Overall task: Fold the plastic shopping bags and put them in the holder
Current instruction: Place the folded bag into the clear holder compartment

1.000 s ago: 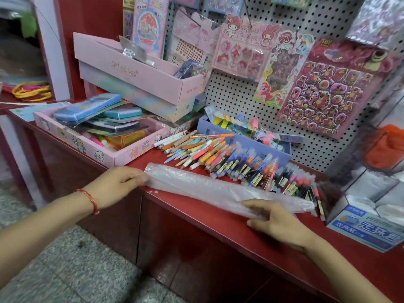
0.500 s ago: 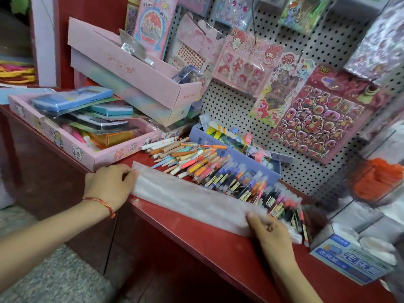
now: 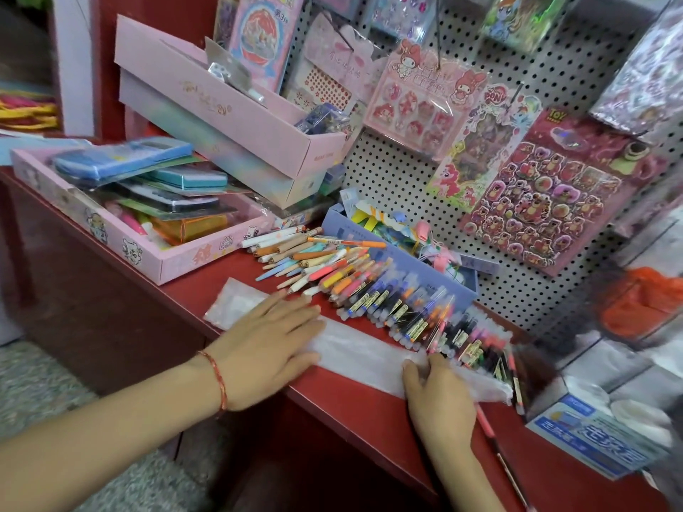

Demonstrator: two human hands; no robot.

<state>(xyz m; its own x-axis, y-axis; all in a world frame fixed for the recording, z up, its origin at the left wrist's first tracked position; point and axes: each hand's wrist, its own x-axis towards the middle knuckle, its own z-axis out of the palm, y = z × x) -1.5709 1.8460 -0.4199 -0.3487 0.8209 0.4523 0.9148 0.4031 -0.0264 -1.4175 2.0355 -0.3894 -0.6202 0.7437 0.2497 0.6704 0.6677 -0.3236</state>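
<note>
The plastic bag [image 3: 364, 354] lies as a long flat strip on the red surface [image 3: 354, 412], just in front of the pens [image 3: 373, 290]. On its left part: left hand [image 3: 266, 349] flat, grip apart, fingers straight. On its right part: right hand [image 3: 438, 395] resting, grip apart too, thumb on top.

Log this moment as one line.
stage: folding | plastic bag: folded strip on red counter | left hand: flat on it | right hand: rests on its right end
</note>
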